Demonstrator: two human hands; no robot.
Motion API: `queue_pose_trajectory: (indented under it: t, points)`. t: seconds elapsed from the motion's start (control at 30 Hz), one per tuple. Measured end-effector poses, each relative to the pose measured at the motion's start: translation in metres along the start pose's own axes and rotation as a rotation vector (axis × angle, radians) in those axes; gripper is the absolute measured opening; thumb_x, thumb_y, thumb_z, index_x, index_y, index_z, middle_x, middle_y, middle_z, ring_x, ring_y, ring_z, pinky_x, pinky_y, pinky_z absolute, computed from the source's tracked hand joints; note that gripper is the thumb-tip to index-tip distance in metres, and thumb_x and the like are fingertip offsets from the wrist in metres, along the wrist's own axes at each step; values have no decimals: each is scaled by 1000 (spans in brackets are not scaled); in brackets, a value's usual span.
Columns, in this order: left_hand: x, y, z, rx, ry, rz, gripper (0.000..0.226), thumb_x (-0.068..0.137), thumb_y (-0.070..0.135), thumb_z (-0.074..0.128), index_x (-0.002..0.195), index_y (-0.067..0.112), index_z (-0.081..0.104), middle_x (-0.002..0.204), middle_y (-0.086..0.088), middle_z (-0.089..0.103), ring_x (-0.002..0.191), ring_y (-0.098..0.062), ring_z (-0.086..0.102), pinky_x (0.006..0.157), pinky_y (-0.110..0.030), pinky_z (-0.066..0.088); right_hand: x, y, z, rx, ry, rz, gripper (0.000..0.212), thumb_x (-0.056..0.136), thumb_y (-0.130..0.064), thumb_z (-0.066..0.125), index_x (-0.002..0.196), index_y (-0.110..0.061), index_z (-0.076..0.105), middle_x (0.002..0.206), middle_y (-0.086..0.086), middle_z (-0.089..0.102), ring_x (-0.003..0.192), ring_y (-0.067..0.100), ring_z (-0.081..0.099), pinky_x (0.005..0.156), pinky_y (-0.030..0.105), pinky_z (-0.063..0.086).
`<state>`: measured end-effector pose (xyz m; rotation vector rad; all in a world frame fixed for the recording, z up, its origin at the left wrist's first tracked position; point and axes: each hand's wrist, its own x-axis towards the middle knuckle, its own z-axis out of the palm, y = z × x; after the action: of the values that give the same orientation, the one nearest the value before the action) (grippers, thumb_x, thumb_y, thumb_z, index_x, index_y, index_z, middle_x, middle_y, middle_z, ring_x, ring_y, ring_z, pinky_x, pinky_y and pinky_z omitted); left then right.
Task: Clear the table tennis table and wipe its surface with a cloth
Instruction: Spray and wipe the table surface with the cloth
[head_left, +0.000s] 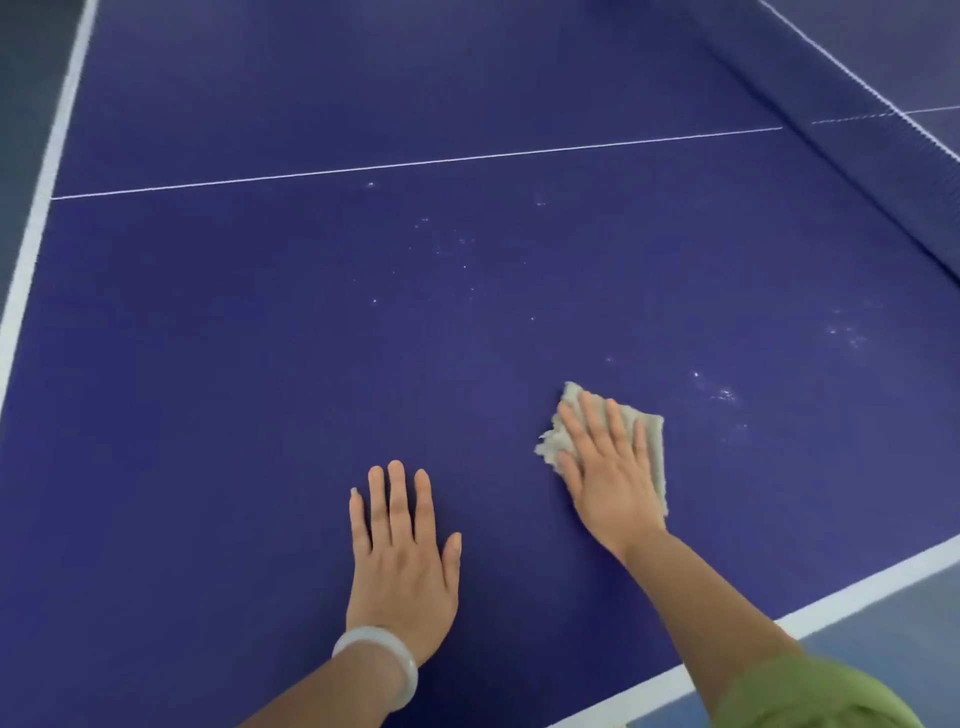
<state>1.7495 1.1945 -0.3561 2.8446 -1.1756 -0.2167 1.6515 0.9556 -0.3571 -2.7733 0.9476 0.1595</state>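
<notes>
A: Lower centre, on table (208, 415): left hand (400, 561) flat, fingers straight, holding nothing. Right of it?
B: Listed: right hand (608, 467), fingers straight, pressing cloth (654, 447) down. Clearing looks done; specks (724, 394) centre and right, so wiping seems unfinished

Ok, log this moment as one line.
phase: wiping | right hand: pressing cloth flat | left hand: flat on table tennis table | white specks: beyond cloth

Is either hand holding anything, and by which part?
No grip on anything: the right hand presses flat on the middle of the cloth; the left hand lies flat on the table.
</notes>
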Motion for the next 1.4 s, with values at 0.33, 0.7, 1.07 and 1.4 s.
queue_pose_trajectory:
  t: [0.33, 0.7, 1.07, 1.4]
  points:
    - [1, 2, 0, 17, -24, -35, 70, 98, 46, 19, 151, 0, 28, 157, -26, 23, 148, -43, 15, 117, -61, 21, -26, -52, 11, 6, 49, 159, 60, 102, -48, 9, 157, -28, -2, 164, -2, -12, 151, 25, -15, 120, 50, -11]
    - [1, 5, 1, 18, 10, -53, 70, 98, 47, 21, 150, 2, 29, 157, -25, 25, 148, -41, 18, 117, -60, 21, 41, 93, -26, -1, 31, 251, 57, 102, -48, 14, 157, -36, 2, 166, -10, -5, 152, 19, -9, 122, 46, -4]
    - [2, 4, 0, 28, -1, -36, 71, 97, 46, 21, 150, 0, 32, 157, -27, 24, 148, -43, 17, 117, -61, 18, -42, -68, 19, -70, 51, -166, 61, 101, -45, 24, 158, -26, 11, 166, -1, 2, 153, 25, -5, 120, 51, 2]
    - [2, 5, 3, 36, 8, -57, 72, 97, 48, 20, 151, 1, 29, 158, -26, 23, 149, -42, 14, 118, -59, 17, -55, 109, -13, 109, 126, 625, 57, 105, -45, 13, 158, -28, 2, 166, 1, 3, 152, 27, 3, 122, 52, 3]
